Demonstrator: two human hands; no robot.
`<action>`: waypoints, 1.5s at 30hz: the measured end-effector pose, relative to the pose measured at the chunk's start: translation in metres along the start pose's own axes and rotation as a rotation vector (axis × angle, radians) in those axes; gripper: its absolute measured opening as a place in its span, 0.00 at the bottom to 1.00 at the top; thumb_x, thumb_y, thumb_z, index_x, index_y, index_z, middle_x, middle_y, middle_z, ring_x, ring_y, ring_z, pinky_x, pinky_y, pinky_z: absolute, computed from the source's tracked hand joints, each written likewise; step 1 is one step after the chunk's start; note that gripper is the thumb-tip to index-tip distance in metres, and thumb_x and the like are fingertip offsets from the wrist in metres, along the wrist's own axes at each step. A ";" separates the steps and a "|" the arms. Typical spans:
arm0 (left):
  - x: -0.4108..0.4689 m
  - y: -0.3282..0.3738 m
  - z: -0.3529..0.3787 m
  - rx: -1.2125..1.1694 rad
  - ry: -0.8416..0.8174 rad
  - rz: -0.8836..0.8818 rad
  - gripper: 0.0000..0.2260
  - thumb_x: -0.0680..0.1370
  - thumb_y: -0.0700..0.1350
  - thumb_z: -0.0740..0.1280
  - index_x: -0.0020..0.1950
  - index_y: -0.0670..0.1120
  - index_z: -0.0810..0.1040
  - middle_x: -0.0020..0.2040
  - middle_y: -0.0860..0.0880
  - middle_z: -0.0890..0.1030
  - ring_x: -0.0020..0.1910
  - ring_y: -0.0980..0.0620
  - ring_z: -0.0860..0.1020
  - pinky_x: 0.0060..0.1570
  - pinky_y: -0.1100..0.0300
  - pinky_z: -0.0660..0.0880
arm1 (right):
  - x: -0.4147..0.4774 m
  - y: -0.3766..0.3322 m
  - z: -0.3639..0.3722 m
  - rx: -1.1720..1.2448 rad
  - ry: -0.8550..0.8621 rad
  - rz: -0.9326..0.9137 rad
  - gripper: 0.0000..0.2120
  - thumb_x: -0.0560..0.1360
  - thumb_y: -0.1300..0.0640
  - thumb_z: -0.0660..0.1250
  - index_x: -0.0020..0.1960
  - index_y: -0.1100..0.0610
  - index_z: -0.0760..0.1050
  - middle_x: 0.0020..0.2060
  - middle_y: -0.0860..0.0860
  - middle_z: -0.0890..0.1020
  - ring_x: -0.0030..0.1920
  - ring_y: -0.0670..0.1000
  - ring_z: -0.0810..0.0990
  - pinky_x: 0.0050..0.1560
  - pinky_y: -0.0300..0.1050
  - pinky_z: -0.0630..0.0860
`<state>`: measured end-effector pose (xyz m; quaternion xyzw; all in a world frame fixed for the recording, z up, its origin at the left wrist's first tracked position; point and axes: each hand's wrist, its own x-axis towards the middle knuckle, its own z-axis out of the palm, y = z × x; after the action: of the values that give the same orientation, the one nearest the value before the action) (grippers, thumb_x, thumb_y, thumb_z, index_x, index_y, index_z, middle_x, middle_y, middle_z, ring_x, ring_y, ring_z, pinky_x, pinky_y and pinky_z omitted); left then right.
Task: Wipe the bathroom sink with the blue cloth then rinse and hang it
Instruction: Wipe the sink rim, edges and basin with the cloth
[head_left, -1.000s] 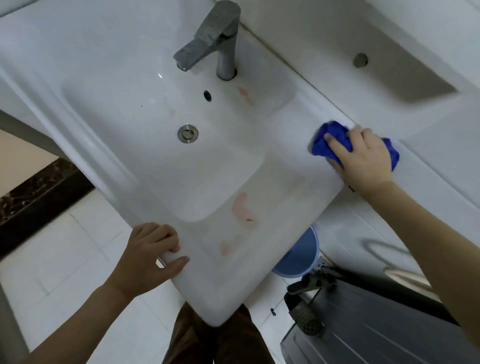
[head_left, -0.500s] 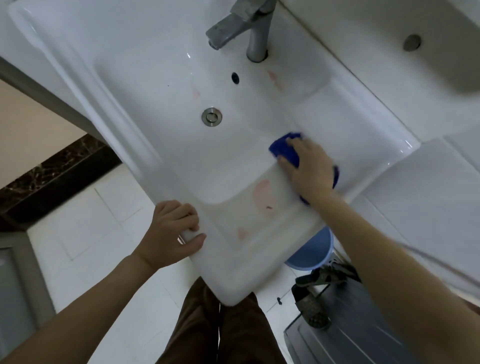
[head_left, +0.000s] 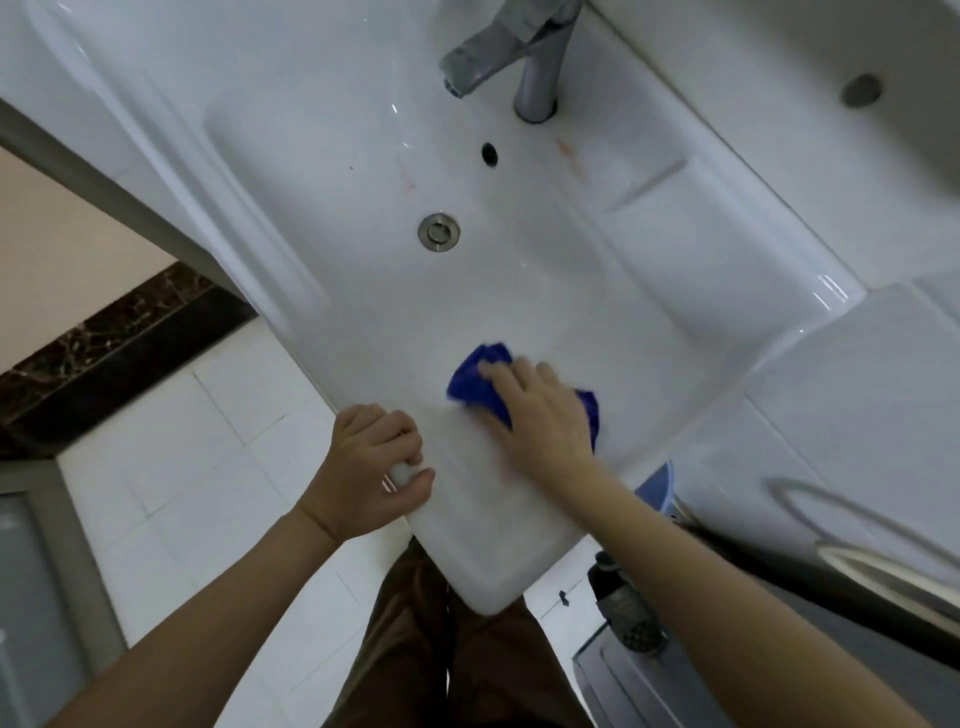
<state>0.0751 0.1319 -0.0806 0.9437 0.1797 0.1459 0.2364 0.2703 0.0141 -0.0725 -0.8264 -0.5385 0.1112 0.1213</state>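
A white ceramic sink (head_left: 701, 249) fills the upper middle of the head view, with a metal faucet (head_left: 498, 52) at the top and a round drain (head_left: 439, 232) in the basin. My right hand (head_left: 540, 415) presses a bunched blue cloth (head_left: 475, 382) flat on the sink's near rim, fingers spread over it. My left hand (head_left: 366, 478) grips the front edge of the sink just left of the cloth. Faint pink stains (head_left: 569, 153) show near the faucet base.
A blue bucket (head_left: 657, 488) stands on the white tiled floor under the sink's right side. A grey appliance (head_left: 779, 670) with a sandal (head_left: 623, 603) beside it sits at the lower right. A dark marble strip (head_left: 104, 353) borders the floor at left.
My right hand has swept the blue cloth from the sink's right rim leftward along the near rim, over the pink stain, toward my left hand. The view has shifted.
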 end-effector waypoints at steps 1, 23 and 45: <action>0.000 0.001 -0.001 -0.003 -0.002 0.005 0.10 0.71 0.50 0.68 0.34 0.46 0.75 0.38 0.51 0.77 0.38 0.50 0.71 0.48 0.58 0.62 | -0.010 0.002 -0.004 0.021 -0.039 -0.061 0.21 0.78 0.46 0.58 0.65 0.54 0.74 0.52 0.54 0.79 0.46 0.58 0.77 0.38 0.50 0.75; 0.001 -0.003 0.008 0.055 0.081 0.062 0.09 0.71 0.47 0.65 0.34 0.44 0.75 0.36 0.49 0.76 0.38 0.50 0.67 0.49 0.58 0.59 | 0.044 0.057 -0.014 -0.011 0.204 0.407 0.21 0.79 0.43 0.61 0.68 0.51 0.70 0.58 0.52 0.76 0.53 0.55 0.74 0.44 0.47 0.71; -0.001 -0.004 0.003 0.045 0.006 0.049 0.08 0.72 0.48 0.66 0.37 0.45 0.74 0.38 0.49 0.75 0.39 0.49 0.69 0.48 0.57 0.60 | -0.038 -0.004 -0.016 -0.067 -0.215 0.058 0.23 0.80 0.43 0.58 0.72 0.50 0.63 0.61 0.55 0.72 0.52 0.59 0.75 0.48 0.51 0.71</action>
<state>0.0740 0.1333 -0.0854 0.9525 0.1605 0.1505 0.2108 0.2563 -0.0206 -0.0543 -0.8285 -0.5277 0.1846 0.0318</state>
